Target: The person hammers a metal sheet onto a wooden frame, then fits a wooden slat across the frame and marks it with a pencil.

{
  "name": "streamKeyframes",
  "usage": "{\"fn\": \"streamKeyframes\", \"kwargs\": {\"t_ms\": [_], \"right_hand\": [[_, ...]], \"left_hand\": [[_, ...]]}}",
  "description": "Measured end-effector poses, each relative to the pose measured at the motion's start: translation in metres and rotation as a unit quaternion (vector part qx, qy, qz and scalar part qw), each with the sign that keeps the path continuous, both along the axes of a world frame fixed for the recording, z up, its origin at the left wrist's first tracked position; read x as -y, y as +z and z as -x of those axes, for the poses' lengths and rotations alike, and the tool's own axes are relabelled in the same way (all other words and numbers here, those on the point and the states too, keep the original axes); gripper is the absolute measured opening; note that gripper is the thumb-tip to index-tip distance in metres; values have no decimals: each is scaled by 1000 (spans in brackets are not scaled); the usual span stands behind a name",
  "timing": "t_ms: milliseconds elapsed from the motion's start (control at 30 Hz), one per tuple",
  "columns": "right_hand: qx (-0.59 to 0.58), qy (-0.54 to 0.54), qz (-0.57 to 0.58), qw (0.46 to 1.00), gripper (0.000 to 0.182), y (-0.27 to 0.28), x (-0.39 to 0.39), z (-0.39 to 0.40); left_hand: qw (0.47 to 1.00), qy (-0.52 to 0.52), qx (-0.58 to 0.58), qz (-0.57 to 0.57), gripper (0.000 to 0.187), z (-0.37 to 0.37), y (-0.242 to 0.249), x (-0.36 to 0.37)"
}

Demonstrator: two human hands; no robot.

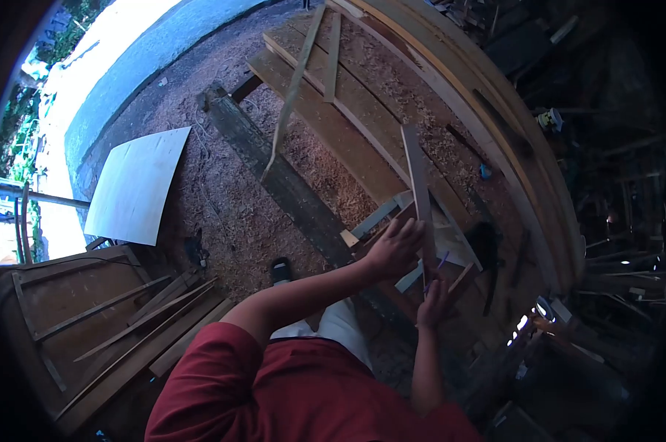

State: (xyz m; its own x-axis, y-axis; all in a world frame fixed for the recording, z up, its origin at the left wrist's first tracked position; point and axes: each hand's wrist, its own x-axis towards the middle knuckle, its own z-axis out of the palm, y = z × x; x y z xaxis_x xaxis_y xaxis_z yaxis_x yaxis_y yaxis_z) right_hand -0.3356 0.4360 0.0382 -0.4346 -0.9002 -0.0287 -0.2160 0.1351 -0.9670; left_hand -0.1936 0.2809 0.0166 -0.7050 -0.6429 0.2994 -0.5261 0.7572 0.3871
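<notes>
My left hand (397,249) is closed round a narrow wooden strip (417,166), which stands up at a slant over the workbench. Just below it, my right hand (434,302) is at the strip's lower end, fingers bent round a thin purple pen (443,259). Its writing tip is too small to make out. Under both hands lie short pieces of wood, among them a pale greyish strip (375,218) and a flat light panel (450,243).
Long planks (340,136) run away from me at the back, with a dark heavy beam (274,177) across them. A pale sheet (138,188) leans at left. Stacked boards (163,324) lie lower left. Shavings cover the ground (233,221). A large curved timber (495,96) borders the right.
</notes>
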Motion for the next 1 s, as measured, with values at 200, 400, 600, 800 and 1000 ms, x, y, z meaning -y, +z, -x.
{"fn": "streamKeyframes", "kwargs": {"t_ms": [200, 400, 600, 800, 1000], "right_hand": [[112, -8, -69, 991, 19, 36, 31, 43], [133, 117, -32, 984, 17, 57, 134, 129], [-55, 303, -89, 947, 12, -1, 259, 174], [-16, 507, -105, 855, 15, -93, 356, 156], [75, 577, -253, 773, 14, -132, 380, 136]], "left_hand": [[999, -7, 8, -32, 67, 4, 17, 6], [996, -5, 22, -85, 65, 9, 20, 10], [995, -23, 81, -51, 59, 15, 31, 20], [992, -65, 103, -21, 41, 11, 20, 44], [997, -81, 18, 4, 49, 3, 2, 49]]}}
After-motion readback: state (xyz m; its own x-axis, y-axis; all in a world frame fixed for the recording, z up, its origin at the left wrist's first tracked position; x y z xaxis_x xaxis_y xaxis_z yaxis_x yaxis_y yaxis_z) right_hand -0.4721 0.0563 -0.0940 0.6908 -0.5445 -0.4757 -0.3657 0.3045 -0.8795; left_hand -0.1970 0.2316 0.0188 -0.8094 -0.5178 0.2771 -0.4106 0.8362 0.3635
